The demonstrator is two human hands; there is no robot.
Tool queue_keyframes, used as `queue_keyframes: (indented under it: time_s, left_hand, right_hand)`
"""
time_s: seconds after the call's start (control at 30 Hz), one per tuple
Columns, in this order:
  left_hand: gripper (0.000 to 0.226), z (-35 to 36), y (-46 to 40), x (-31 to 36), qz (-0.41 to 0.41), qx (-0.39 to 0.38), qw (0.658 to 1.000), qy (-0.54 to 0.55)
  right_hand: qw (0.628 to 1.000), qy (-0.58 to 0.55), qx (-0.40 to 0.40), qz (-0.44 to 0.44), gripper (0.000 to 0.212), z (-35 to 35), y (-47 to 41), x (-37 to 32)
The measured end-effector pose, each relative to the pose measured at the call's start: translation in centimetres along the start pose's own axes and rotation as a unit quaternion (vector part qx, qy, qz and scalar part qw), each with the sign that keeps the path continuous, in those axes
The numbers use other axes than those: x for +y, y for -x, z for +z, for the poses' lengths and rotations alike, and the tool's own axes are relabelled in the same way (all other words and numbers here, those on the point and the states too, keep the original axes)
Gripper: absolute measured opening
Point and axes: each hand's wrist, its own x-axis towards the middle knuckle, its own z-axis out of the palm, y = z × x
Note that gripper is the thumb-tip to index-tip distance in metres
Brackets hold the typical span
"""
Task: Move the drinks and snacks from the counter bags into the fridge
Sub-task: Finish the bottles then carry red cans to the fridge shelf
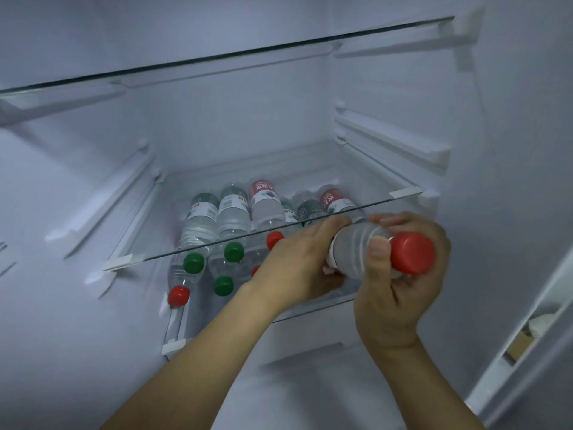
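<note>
Both my hands hold one clear water bottle (356, 252) with a red cap (412, 252), lying on its side at the front right of the fridge's lower glass shelf (130, 260). My right hand (400, 280) grips its neck end, thumb across the bottle. My left hand (304, 262) wraps round its body from the left. Several water bottles (232, 212) with green and red caps lie side by side in the compartment under the shelf, caps facing me.
An upper glass shelf (217, 60) spans the fridge above and holds nothing visible. White side rails (393, 144) line both walls. The fridge's right edge and door seal (527, 336) run down the lower right.
</note>
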Motion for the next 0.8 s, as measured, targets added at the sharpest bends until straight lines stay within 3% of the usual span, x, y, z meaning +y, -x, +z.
queue_keyframes:
  time_s: [0.2, 0.37, 0.47, 0.6, 0.7, 0.8]
  left_hand:
    - [0.070, 1.0, -0.7, -1.1, -0.003, 0.033, 0.998, -0.048]
    - [0.061, 1.0, -1.8, -2.3, -0.030, 0.043, 0.996, -0.066]
    - [0.064, 0.4, -2.2, -3.4, -0.029, 0.030, 0.992, -0.115]
    - [0.065, 0.2, -2.9, -4.9, -0.041, -0.006, 0.992, -0.122]
    - [0.064, 0.3, -3.2, -6.2, -0.069, -0.049, 0.983, -0.162]
    - [0.063, 0.4, -3.1, -7.3, -0.123, -0.078, 0.972, -0.182]
  right_hand:
    - [0.998, -0.024, -0.003, 0.056, 0.013, -0.9, 1.8, 0.8]
    - [0.986, 0.005, -0.057, 0.156, 0.027, -1.6, 3.3, 1.6]
    - [0.960, 0.031, -0.112, 0.253, 0.039, -1.7, 4.1, 1.8]
    - [0.915, 0.070, -0.204, 0.341, 0.038, -1.1, 5.5, 2.5]
    - [0.886, 0.123, -0.269, 0.357, 0.052, -0.2, 6.2, 3.3]
    - [0.865, 0.261, -0.296, 0.309, 0.062, 0.8, 6.1, 4.6]
